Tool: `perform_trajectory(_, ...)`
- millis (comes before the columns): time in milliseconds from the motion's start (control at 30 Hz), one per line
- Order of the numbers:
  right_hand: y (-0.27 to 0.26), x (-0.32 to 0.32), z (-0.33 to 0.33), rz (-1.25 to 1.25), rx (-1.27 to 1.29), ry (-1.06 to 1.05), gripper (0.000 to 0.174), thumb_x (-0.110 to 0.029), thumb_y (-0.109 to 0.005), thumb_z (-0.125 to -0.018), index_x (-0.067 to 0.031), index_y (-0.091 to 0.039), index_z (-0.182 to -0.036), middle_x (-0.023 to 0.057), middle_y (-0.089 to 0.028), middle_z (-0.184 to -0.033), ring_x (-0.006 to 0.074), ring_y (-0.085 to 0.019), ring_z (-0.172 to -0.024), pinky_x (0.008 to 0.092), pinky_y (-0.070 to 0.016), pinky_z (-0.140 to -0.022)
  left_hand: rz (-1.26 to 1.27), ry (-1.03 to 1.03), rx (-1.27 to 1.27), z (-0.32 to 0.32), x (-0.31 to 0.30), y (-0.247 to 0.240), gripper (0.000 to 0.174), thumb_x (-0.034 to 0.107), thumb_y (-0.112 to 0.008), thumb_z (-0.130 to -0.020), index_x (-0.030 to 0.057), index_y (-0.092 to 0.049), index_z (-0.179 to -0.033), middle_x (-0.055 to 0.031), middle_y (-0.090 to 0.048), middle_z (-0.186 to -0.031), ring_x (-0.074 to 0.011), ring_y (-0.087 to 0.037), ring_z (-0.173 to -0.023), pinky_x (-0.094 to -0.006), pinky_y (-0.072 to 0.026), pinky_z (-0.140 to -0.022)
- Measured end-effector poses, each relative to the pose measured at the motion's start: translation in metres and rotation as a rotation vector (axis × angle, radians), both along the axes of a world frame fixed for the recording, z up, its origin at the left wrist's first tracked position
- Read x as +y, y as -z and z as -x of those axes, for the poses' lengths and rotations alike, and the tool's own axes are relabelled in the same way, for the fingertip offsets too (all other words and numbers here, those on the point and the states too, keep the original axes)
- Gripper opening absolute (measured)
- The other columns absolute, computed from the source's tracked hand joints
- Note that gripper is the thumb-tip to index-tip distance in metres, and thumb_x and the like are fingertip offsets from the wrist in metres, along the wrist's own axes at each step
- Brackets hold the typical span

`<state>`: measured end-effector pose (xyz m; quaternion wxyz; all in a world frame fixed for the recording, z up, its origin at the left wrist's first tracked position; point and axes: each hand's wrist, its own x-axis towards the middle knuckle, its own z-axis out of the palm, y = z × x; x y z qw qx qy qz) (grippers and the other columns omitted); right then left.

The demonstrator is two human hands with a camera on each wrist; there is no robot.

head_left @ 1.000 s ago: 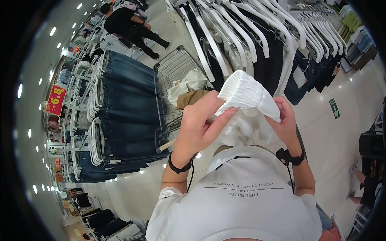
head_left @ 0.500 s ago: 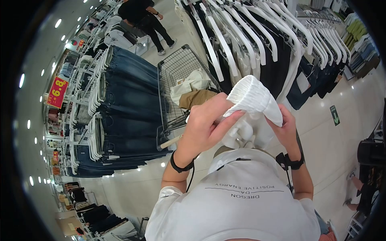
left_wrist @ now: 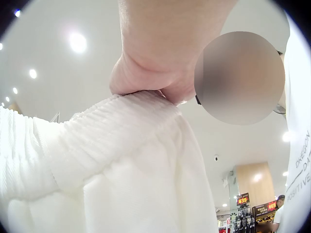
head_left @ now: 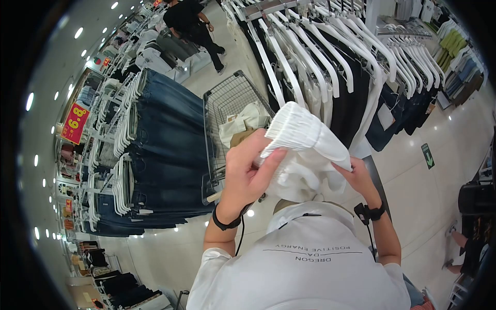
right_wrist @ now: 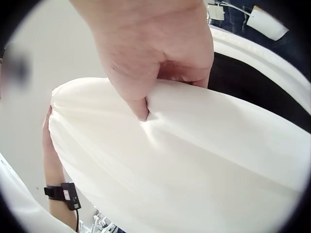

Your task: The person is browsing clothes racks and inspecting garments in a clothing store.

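A white garment with a gathered elastic waistband (head_left: 293,126) is held up in front of the chest; its lower part hangs in folds. My left hand (head_left: 244,169) grips the waistband edge, thumb on the near side and fingers hidden behind the cloth. Lower down its other side, my right hand (head_left: 360,178) pinches the fabric. Up close in the right wrist view, the thumb presses a dent into the smooth white cloth (right_wrist: 194,145). From below, the left wrist view shows the ruched band (left_wrist: 112,124) running up to the left hand.
A wire shopping cart (head_left: 209,139) with cream and brown clothes stands ahead to the left. Beside it hangs a row of dark blue jeans (head_left: 170,150). White hangers (head_left: 310,57) with trousers fill the rack ahead. A person in black (head_left: 194,31) is farther off.
Both hands keep their hold. The left hand has shifted left and the right slightly down, so the garment is more spread and tilted. The person in black has changed position.
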<state>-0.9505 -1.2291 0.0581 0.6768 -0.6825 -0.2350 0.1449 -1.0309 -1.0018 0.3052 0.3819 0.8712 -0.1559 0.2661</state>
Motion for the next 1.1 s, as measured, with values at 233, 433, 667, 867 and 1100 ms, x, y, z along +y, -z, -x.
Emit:
perform_trajectory(233, 0.065, -0.002, -0.002, 0.172, 0.084, -0.1, 0.029, -0.018, -0.072, -0.097, 0.0013, -0.071, -0.119, 0.0072, -0.077, -0.102, 0.0119, -0.068, -0.092, 0.0307, -0.053, -0.085, 0.313, -0.126, -0.046, 0.009, 0.01, -0.002, 0.023, 0.015, -0.066, -0.103, -0.0062, -0.066, -0.112, -0.0002, -0.066, -0.091, -0.0032, -0.052, -0.078, -0.019, -0.041, -0.067)
perform_trajectory(433, 0.133, -0.011, 0.004, 0.343, 0.209, -0.078, 0.04, -0.031, -0.074, -0.095, 0.004, -0.072, -0.115, 0.0109, -0.076, -0.097, 0.017, -0.069, -0.088, 0.0329, -0.0535, -0.08, 0.646, -0.074, -0.044, 0.005, 0.038, -0.009, 0.022, 0.022, -0.057, -0.109, 0.0005, -0.06, -0.115, -0.0047, -0.07, -0.105, -0.0065, -0.065, -0.093, -0.0233, -0.0532, -0.08)
perform_trajectory(667, 0.187, -0.05, 0.021, 0.475, 0.199, -0.071, 0.045, -0.036, -0.078, -0.085, 0.0045, -0.071, -0.105, 0.0191, -0.073, -0.093, 0.0296, -0.07, -0.085, 0.0404, -0.0534, -0.081, 0.766, -0.287, -0.176, 0.01, 0.054, -0.029, 0.03, 0.027, -0.056, -0.109, 0.0021, -0.058, -0.126, -0.0078, -0.068, -0.115, -0.0138, -0.068, -0.1, -0.0299, -0.055, -0.087)
perform_trajectory(867, 0.278, -0.101, 0.046, 0.867, 0.211, -0.13, 0.042, -0.034, -0.065, -0.093, 0.0051, -0.073, -0.107, 0.0161, -0.075, -0.09, 0.027, -0.072, -0.083, 0.0388, -0.0562, -0.077, 0.834, -0.327, -0.135, 0.022, 0.068, -0.043, 0.047, 0.038, -0.048, -0.109, 0.0022, -0.053, -0.14, -0.0105, -0.061, -0.135, -0.0199, -0.062, -0.12, -0.0346, -0.0484, -0.103)
perform_trajectory(1100, 0.289, -0.131, 0.073, 1.123, 0.673, -0.137, 0.037, -0.026, -0.061, -0.091, 0.0065, -0.075, -0.101, 0.0162, -0.075, -0.082, 0.0256, -0.074, -0.071, 0.04, -0.0596, -0.067, 0.83, -0.293, -0.108, 0.043, 0.094, -0.045, 0.06, 0.049, -0.04, -0.11, 0.0033, -0.051, -0.148, -0.0107, -0.055, -0.15, -0.0236, -0.056, -0.134, -0.038, -0.0441, -0.112)
